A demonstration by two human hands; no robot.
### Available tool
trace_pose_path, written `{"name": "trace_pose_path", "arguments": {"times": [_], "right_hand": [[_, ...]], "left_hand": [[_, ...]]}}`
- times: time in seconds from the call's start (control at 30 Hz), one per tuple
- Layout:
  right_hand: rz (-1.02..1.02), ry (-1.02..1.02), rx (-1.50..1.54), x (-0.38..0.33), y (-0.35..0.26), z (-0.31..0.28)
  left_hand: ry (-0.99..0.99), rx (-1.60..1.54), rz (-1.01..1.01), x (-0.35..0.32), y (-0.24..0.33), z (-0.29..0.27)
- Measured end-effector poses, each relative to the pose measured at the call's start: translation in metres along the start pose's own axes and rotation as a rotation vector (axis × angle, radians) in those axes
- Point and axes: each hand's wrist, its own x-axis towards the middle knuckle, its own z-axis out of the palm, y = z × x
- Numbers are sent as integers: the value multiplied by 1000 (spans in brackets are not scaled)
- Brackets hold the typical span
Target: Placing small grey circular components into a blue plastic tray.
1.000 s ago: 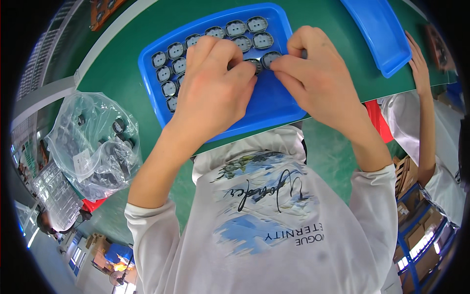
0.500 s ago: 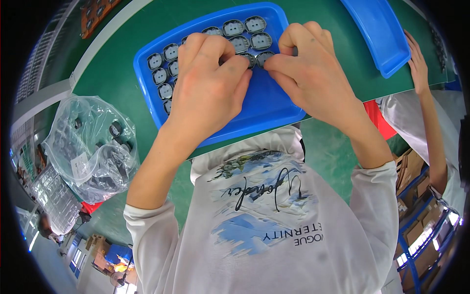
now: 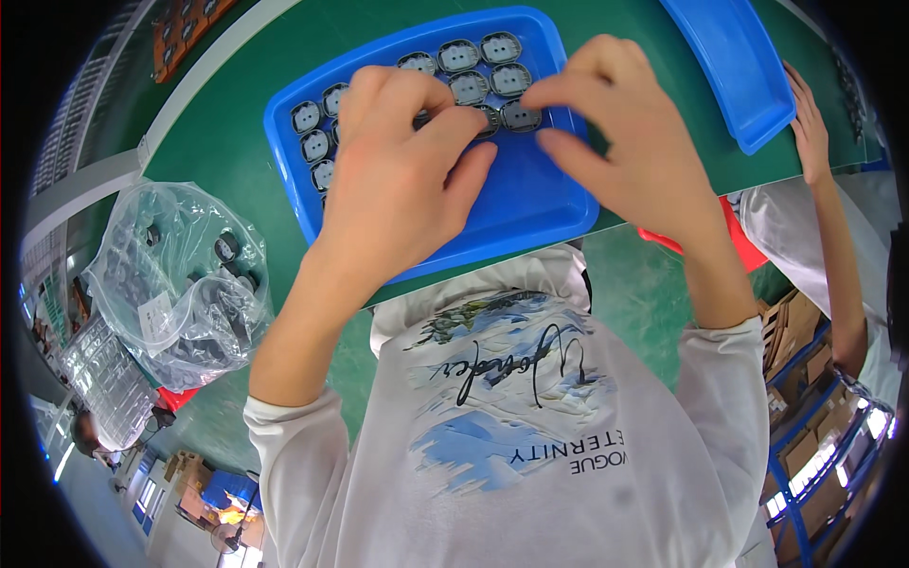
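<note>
- Clear plastic bag [image 3: 142, 241], your nine o'clock: dark parts [image 3: 225, 248] inside.
- Blue tray [image 3: 525, 194], twelve o'clock: grey oval parts [image 3: 459, 56] in rows, partly covered by your hand.
- Your left hand [image 3: 398, 156], over the tray: fingers curled, index fingertip at a part; cannot tell whether it grips one.
- Your right hand [image 3: 636, 133], one o'clock: thumb and index parted, just beside the end part [image 3: 521, 116].
- Second blue tray [image 3: 734, 71], two o'clock; another person's hand [image 3: 808, 133] beside it.
</note>
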Motion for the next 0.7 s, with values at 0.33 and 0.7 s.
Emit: {"name": "trace_pose_path", "arguments": {"times": [0.33, 0.7], "right_hand": [[326, 385, 33, -38, 55, -5], [425, 335, -85, -28, 64, -20]], "left_hand": [[303, 141, -467, -67, -32, -95], [2, 326, -677, -132, -58, -133]]}}
